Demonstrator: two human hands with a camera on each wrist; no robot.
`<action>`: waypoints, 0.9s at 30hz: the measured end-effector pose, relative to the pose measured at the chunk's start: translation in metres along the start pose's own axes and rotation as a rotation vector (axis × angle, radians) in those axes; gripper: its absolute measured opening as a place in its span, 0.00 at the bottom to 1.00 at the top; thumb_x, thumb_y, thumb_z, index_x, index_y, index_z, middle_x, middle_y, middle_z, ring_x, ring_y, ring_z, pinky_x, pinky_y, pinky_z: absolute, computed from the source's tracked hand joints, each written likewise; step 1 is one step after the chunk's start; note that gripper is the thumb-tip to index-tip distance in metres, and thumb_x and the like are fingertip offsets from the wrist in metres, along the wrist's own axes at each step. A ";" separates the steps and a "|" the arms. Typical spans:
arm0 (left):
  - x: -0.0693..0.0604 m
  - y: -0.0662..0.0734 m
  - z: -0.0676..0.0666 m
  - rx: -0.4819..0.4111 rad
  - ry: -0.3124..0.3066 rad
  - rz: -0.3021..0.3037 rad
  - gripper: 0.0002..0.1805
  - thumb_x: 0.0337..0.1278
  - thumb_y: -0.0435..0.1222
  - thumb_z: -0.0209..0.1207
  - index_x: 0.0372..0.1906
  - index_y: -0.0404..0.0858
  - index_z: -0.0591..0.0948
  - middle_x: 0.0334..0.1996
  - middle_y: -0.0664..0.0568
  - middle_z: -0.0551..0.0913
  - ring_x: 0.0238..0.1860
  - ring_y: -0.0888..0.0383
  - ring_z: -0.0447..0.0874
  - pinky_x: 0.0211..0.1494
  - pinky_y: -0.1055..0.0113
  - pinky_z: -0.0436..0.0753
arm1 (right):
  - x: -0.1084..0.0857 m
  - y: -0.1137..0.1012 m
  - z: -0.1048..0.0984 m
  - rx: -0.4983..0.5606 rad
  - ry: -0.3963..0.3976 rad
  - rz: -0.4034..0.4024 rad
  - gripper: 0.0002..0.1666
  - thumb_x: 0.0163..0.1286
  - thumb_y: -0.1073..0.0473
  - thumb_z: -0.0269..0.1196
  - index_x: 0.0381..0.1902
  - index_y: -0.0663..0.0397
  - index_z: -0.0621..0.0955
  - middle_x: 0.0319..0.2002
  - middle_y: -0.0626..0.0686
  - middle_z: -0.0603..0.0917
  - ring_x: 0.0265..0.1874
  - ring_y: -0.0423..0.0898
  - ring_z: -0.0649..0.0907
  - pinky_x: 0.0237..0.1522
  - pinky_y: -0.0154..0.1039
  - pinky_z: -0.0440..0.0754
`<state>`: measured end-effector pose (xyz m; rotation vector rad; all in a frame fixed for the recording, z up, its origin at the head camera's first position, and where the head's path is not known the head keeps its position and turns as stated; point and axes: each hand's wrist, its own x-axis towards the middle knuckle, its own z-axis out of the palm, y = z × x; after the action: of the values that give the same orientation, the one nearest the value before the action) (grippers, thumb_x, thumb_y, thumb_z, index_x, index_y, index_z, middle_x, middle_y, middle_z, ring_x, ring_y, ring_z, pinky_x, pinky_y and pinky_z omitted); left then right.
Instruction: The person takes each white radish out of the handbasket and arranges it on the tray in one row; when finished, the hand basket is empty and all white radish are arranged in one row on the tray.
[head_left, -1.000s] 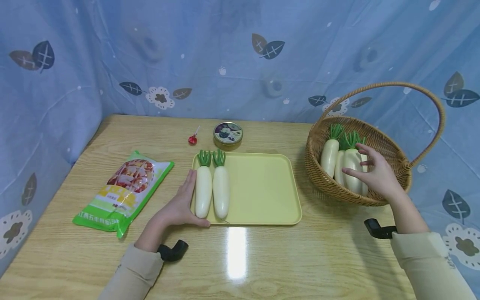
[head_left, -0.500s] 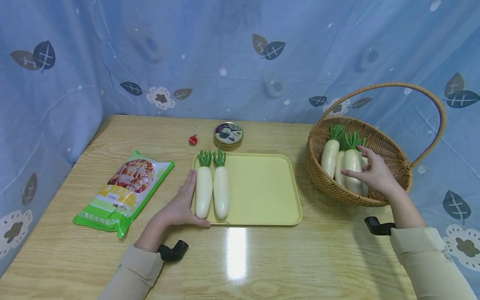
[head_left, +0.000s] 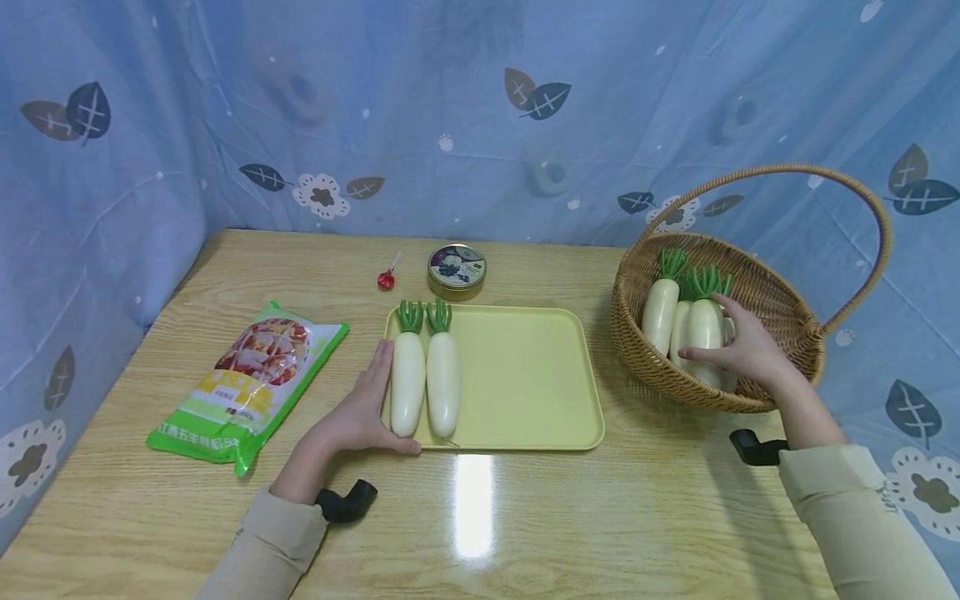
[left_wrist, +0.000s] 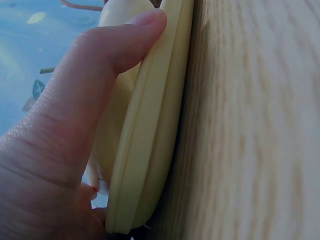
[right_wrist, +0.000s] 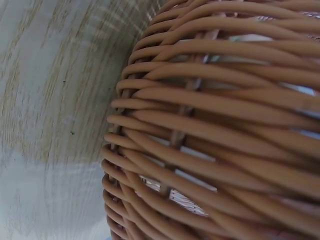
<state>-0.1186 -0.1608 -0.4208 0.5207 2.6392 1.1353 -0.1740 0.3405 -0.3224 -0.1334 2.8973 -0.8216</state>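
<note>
In the head view, my left hand (head_left: 356, 421) rests at the left end of a yellow tray (head_left: 525, 375), fingers straight along its side. In the left wrist view the thumb (left_wrist: 95, 65) lies on the tray's rim. Two white radishes (head_left: 407, 383) with green tops lie side by side on the tray, beside these fingers. My right hand (head_left: 750, 346) reaches into a wicker basket (head_left: 637, 367) and grips a white radish (head_left: 705, 325), thumb on its left and fingers on its right. Several radishes lie there, partly hidden. The right wrist view shows only basket weave (right_wrist: 210, 115) and tabletop.
A green and white food bag (head_left: 251, 379) lies left of the tray. Behind the tray are a red lollipop (head_left: 386, 279) and a round tin (head_left: 457, 271). The basket's tall handle (head_left: 862, 196) arches on the right. A blue curtain (head_left: 450, 125) closes off the back.
My right hand has moved slightly left onto the radish in the basket, and its thumb and fingers have closed around it. The left hand and the tray have stayed put.
</note>
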 end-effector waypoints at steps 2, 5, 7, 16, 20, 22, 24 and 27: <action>0.000 0.000 0.000 -0.002 0.001 -0.001 0.81 0.16 0.56 0.75 0.69 0.34 0.29 0.70 0.39 0.27 0.70 0.43 0.28 0.67 0.42 0.38 | 0.000 0.000 0.000 -0.021 -0.005 0.002 0.64 0.52 0.47 0.70 0.70 0.66 0.42 0.59 0.80 0.54 0.48 0.73 0.66 0.40 0.67 0.72; 0.001 0.000 0.000 -0.004 0.000 -0.003 0.81 0.15 0.56 0.75 0.69 0.34 0.28 0.70 0.39 0.26 0.70 0.43 0.28 0.67 0.43 0.38 | 0.000 0.000 -0.001 -0.041 -0.015 0.006 0.65 0.51 0.47 0.70 0.70 0.64 0.42 0.59 0.80 0.54 0.49 0.74 0.65 0.40 0.68 0.71; 0.001 0.000 0.000 -0.004 0.000 -0.006 0.81 0.15 0.56 0.76 0.69 0.35 0.28 0.70 0.40 0.26 0.70 0.44 0.28 0.67 0.44 0.38 | -0.001 -0.001 -0.001 -0.056 -0.015 0.007 0.65 0.50 0.47 0.71 0.71 0.63 0.42 0.59 0.80 0.53 0.50 0.74 0.64 0.41 0.68 0.70; -0.003 0.000 -0.003 -0.007 -0.003 -0.012 0.81 0.15 0.55 0.76 0.69 0.35 0.28 0.70 0.40 0.26 0.69 0.44 0.27 0.67 0.44 0.37 | 0.000 -0.004 0.002 -0.040 -0.013 0.046 0.64 0.50 0.45 0.70 0.71 0.61 0.44 0.60 0.79 0.54 0.51 0.74 0.63 0.40 0.67 0.70; -0.002 0.000 -0.004 -0.005 -0.002 -0.007 0.81 0.16 0.55 0.76 0.69 0.36 0.28 0.70 0.41 0.25 0.70 0.46 0.26 0.67 0.43 0.37 | -0.001 -0.005 0.003 -0.036 0.005 0.051 0.62 0.51 0.47 0.70 0.71 0.61 0.45 0.60 0.78 0.54 0.52 0.75 0.62 0.41 0.69 0.68; -0.001 -0.001 -0.004 -0.006 -0.001 -0.002 0.81 0.16 0.55 0.76 0.69 0.36 0.28 0.70 0.40 0.25 0.70 0.46 0.26 0.67 0.43 0.37 | -0.001 -0.004 0.003 -0.033 0.014 0.050 0.62 0.51 0.48 0.70 0.71 0.62 0.46 0.60 0.78 0.55 0.51 0.75 0.63 0.41 0.68 0.69; 0.000 -0.001 -0.003 -0.007 -0.001 0.001 0.81 0.16 0.55 0.76 0.69 0.35 0.28 0.70 0.40 0.26 0.70 0.45 0.26 0.67 0.43 0.37 | -0.002 -0.002 0.002 -0.025 0.020 0.049 0.60 0.52 0.49 0.70 0.71 0.62 0.46 0.59 0.78 0.56 0.50 0.74 0.64 0.39 0.67 0.71; 0.000 0.001 -0.001 -0.011 -0.001 0.001 0.81 0.15 0.55 0.76 0.69 0.34 0.28 0.70 0.39 0.26 0.69 0.43 0.27 0.67 0.42 0.37 | -0.003 0.000 0.001 -0.014 0.021 0.043 0.59 0.53 0.49 0.69 0.70 0.61 0.47 0.59 0.78 0.57 0.48 0.74 0.66 0.35 0.64 0.74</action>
<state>-0.1190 -0.1613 -0.4195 0.5198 2.6312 1.1486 -0.1709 0.3407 -0.3229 -0.0639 2.9152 -0.8005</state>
